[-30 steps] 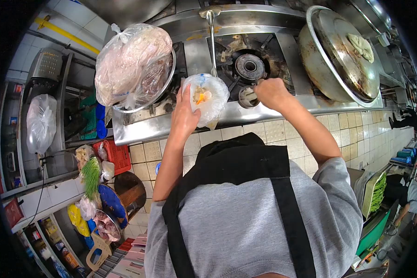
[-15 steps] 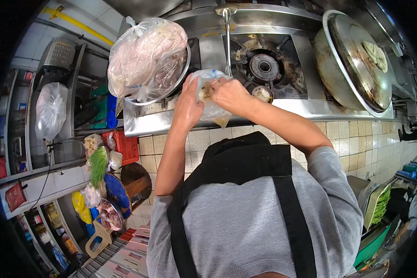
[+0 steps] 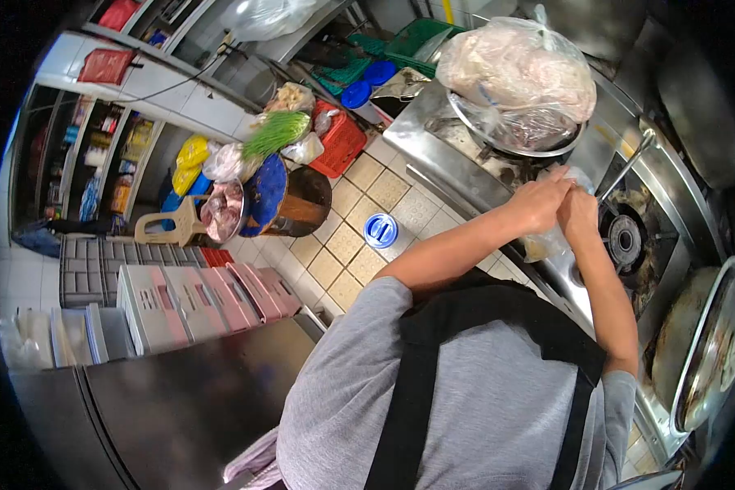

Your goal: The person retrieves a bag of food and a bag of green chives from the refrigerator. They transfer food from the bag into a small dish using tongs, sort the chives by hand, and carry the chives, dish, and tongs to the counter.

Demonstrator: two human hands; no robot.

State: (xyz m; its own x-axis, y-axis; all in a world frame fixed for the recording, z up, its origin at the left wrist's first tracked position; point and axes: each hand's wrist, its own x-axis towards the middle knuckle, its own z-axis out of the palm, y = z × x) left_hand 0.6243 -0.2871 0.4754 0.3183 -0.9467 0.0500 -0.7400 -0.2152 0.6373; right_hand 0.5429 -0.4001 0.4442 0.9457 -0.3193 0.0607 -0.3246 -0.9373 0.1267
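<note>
My left hand and my right hand are together at the front of the stove, closed on a clear plastic bag. The fingers press in at the bag's upper part, and its lower part hangs below them with something yellowish brown in a corner. What exactly the bag holds is hard to make out. Just beyond my hands, a metal bowl on the stove carries a large knotted plastic bag of pale raw meat.
To the right are a gas burner, a long metal handle and a big lidded pot. A blue-lidded container stands on the tiled floor. Behind it are a red crate, green onions and a bowl of meat.
The view has swung left, bringing the floor, shelves and drawers into sight. My hands stay on the plastic bag and have drawn closer together at its upper part.
</note>
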